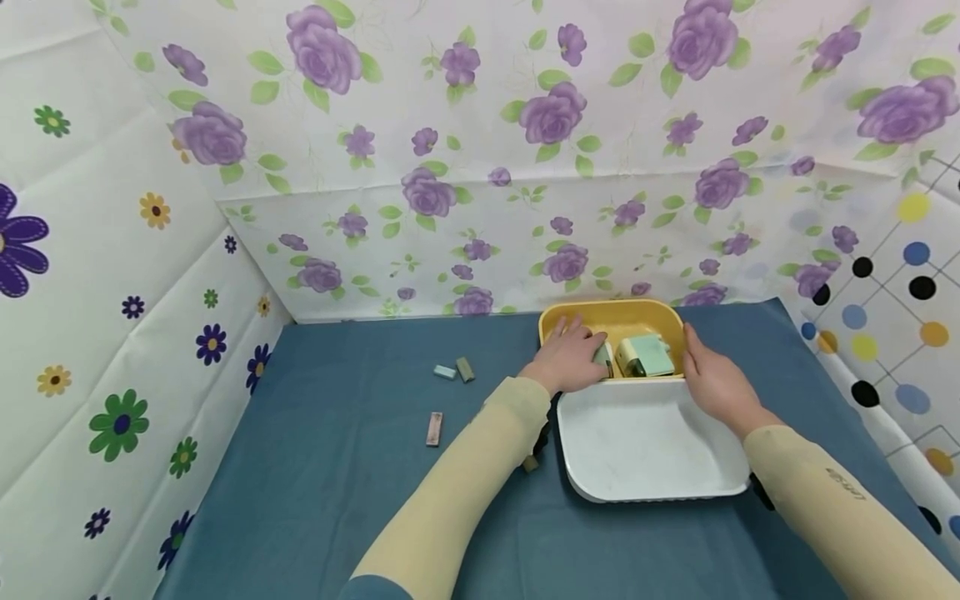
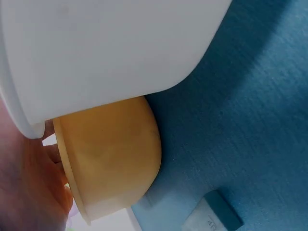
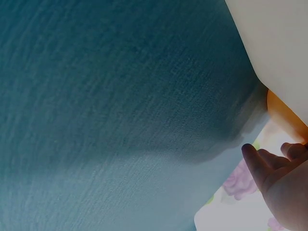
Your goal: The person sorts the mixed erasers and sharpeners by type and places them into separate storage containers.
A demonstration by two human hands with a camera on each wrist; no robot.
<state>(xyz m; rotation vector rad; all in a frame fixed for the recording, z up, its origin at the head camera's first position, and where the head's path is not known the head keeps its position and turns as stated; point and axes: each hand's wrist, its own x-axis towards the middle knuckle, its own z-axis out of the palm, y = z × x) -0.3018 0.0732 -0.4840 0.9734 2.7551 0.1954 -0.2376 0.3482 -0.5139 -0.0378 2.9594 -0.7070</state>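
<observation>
A yellow tray [image 1: 600,310] stands at the back, behind a white tray [image 1: 652,437]. Over the yellow tray's left part, my left hand [image 1: 566,358] has its fingers spread and its thumb beside a pale greenish object [image 1: 604,360]. That object is partly hidden by the hand. A mint-green and cream boxy thing [image 1: 648,356] lies in the same tray. My right hand [image 1: 716,383] touches the yellow tray's right side with fingers fairly straight. In the left wrist view, fingers reach past the yellow tray's rim [image 2: 72,180].
Left of the trays, small blocks lie on the blue cloth: a light-blue one [image 1: 445,372], an olive one [image 1: 465,369] and a pinkish one [image 1: 434,429]. Another olive block [image 1: 530,463] is near my left sleeve. A flowered sheet [image 1: 427,192] hangs behind.
</observation>
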